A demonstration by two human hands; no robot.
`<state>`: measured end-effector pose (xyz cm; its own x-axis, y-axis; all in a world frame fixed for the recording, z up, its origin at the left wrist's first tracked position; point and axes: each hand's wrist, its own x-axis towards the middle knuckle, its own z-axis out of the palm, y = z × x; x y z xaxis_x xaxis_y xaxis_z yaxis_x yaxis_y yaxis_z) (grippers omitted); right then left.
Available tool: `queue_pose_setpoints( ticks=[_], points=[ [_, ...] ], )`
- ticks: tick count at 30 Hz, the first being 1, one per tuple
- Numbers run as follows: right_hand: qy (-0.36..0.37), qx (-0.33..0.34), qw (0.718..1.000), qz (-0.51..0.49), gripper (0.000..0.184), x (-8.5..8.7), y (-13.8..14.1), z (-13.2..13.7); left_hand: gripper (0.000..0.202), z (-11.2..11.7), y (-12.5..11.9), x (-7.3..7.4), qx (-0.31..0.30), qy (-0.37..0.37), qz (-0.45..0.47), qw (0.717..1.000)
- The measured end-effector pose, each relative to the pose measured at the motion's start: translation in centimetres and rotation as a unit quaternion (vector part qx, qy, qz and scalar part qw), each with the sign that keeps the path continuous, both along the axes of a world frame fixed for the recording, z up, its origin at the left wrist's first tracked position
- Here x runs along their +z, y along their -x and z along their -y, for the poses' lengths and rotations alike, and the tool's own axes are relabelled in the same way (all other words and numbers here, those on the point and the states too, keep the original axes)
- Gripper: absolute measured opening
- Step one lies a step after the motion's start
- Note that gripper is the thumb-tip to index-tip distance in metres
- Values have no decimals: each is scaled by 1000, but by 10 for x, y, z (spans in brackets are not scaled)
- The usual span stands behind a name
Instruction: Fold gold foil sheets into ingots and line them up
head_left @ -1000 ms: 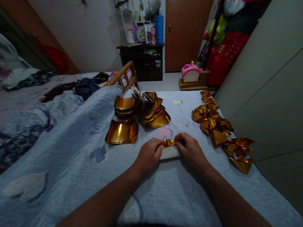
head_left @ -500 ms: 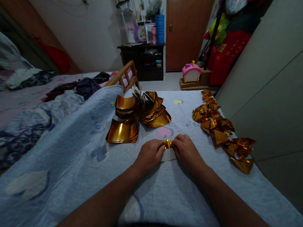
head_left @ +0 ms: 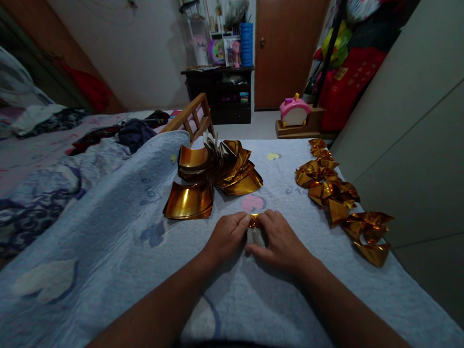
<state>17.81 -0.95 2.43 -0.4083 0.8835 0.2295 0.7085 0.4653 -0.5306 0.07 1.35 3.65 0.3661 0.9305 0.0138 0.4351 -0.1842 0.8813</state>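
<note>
Between my two hands is a small sheet of gold foil paper (head_left: 255,237), its pale back facing up and a gold strip turned over at its far edge. My left hand (head_left: 227,235) pinches its left side, thumb on the gold strip. My right hand (head_left: 282,239) grips the far right part with its fingers, while its thumb reaches out across the near edge. Beyond my hands lie fanned stacks of gold foil paper (head_left: 191,200), curved and shiny. Over to the right, folded gold foil pieces (head_left: 333,193) form a line along the bed's edge.
A light blue quilt (head_left: 152,278) with heart patterns covers the bed. A wooden bed rail (head_left: 194,114) rises behind the stacks. Tall pale cabinet doors (head_left: 417,152) border the right side. A pink toy (head_left: 294,112) and a dark shelf (head_left: 219,95) stand beyond.
My hands have come closer together on the foil paper, which now looks narrower and curved. My right thumb has swung out to the left, over the near edge.
</note>
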Motion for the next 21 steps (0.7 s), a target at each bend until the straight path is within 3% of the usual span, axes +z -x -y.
queue_pose_setpoints(
  ticks=[4,10,21],
  points=[
    [-7,-21,999,39,45,-1,5,1,32,-2,2,-1,-2,32,50,998],
    [20,-26,999,22,24,-1,5,1,31,-1,1,3,-1,32,44,999],
    [16,-33,999,24,23,-2,8,6,24,-5,3,-1,2,-60,-87,994]
  ],
)
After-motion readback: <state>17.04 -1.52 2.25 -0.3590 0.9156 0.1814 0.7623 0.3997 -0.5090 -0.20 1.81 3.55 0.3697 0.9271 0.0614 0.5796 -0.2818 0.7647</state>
